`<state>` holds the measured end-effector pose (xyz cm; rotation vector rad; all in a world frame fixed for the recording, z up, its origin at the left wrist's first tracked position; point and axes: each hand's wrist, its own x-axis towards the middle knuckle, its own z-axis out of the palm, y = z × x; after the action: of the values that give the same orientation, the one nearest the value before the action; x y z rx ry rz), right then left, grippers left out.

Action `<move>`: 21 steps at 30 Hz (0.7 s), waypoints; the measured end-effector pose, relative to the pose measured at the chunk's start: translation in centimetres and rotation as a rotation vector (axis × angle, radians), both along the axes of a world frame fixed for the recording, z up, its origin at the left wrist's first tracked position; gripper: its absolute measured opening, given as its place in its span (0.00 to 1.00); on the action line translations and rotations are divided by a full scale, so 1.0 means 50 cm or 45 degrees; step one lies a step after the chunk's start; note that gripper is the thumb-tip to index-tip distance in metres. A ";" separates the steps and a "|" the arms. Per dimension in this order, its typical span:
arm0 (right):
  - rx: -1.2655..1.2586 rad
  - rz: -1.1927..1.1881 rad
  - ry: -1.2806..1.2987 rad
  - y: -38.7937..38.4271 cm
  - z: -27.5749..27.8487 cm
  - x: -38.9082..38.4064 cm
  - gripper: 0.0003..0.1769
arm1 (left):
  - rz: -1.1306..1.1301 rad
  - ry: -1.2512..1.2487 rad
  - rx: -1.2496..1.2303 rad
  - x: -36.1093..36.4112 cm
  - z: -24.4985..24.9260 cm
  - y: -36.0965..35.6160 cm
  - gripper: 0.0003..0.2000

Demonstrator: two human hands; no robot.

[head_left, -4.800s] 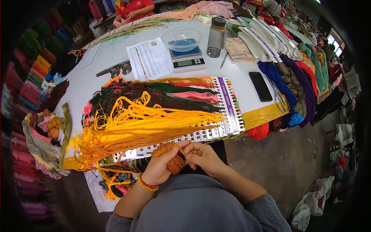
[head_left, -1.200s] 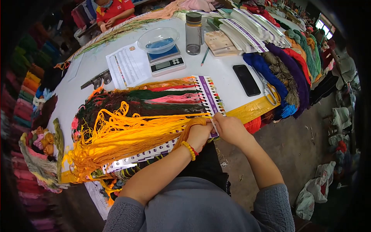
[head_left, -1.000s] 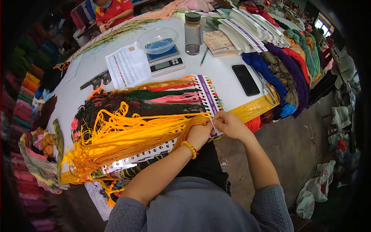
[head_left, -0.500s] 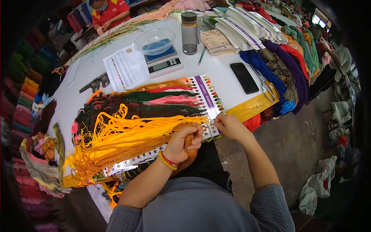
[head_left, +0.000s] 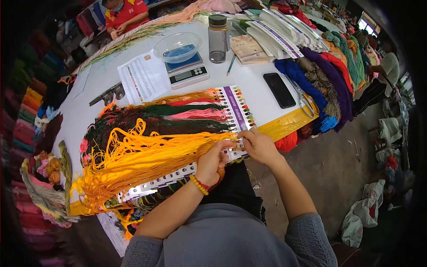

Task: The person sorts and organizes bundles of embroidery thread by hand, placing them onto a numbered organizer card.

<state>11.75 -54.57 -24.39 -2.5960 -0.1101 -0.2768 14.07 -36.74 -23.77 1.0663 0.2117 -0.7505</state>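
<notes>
My left hand [head_left: 212, 163] is wrapped round a brown-orange thread skein [head_left: 205, 149], its fingertips at the lower holes of a white and purple punched card [head_left: 234, 109]. My right hand [head_left: 259, 144] pinches at the card's lower right edge, close to the left fingertips; what lies between its fingers is too small to make out. Yellow and golden threads [head_left: 147, 155] run from the card to the left. Above them lie dark, pink, green and red threads [head_left: 178, 113] in rows, also attached at the card's holes.
Behind the card are a scale [head_left: 189, 75] with a plastic bowl [head_left: 178, 46], a bottle [head_left: 217, 40], a printed sheet [head_left: 143, 76] and a pencil [head_left: 231, 64]. At right lie a phone [head_left: 279, 90], scissors [head_left: 306, 103] and coloured skeins [head_left: 331, 86]. A person in red [head_left: 126, 18] sits across the table.
My right hand has moved slightly left onto the card's edge. My left hand has turned and its fingertips now reach toward the right hand's. The view has shifted a little.
</notes>
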 end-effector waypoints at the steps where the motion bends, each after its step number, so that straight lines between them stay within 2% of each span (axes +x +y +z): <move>1: 0.001 0.003 0.002 -0.001 -0.001 0.004 0.07 | 0.094 0.000 -0.082 -0.002 -0.011 0.022 0.12; 2: -0.027 0.026 0.030 -0.004 -0.001 0.006 0.07 | 0.184 0.000 -0.167 -0.002 -0.004 0.035 0.13; 3: -0.058 0.048 0.057 -0.009 -0.001 0.007 0.07 | 0.324 0.028 -0.103 -0.004 0.007 0.041 0.14; 6: -0.085 0.060 0.052 -0.013 -0.002 0.008 0.07 | 0.368 -0.009 -0.206 -0.027 0.031 0.104 0.15; 9: -0.090 0.053 0.076 -0.011 0.006 0.008 0.08 | 0.502 -0.035 -0.126 -0.052 0.070 0.180 0.14; 11: -0.078 0.059 0.055 -0.012 0.003 0.008 0.08 | 0.610 -0.221 -0.061 -0.067 0.105 0.247 0.13; 14: -0.096 0.054 0.025 -0.015 -0.007 0.009 0.08 | 0.916 -0.476 -0.166 -0.090 0.135 0.380 0.11; 15: -0.122 0.026 0.014 -0.012 -0.011 0.012 0.08 | 1.123 -0.421 -0.163 -0.093 0.171 0.416 0.12; 16: -0.115 0.071 0.006 -0.009 -0.013 0.014 0.08 | 1.001 -0.544 0.035 -0.090 0.175 0.502 0.12; 17: -0.074 0.047 0.042 -0.008 -0.012 0.014 0.08 | 1.098 -0.671 -0.051 -0.088 0.182 0.569 0.11; 18: -0.035 0.021 0.079 -0.007 -0.009 0.013 0.09 | 1.182 -0.676 0.001 -0.099 0.208 0.640 0.09; 20: 0.047 0.035 0.126 -0.003 0.001 0.010 0.09 | 1.529 -0.788 0.428 -0.114 0.250 0.758 0.13; 21: 0.126 0.005 0.180 0.000 0.006 0.008 0.10 | 1.645 -0.857 0.529 -0.135 0.281 0.762 0.14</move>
<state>12.17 -54.56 -24.08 -2.5073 -0.0502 -0.0944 7.30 1.38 -9.71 1.2345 0.4126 0.8398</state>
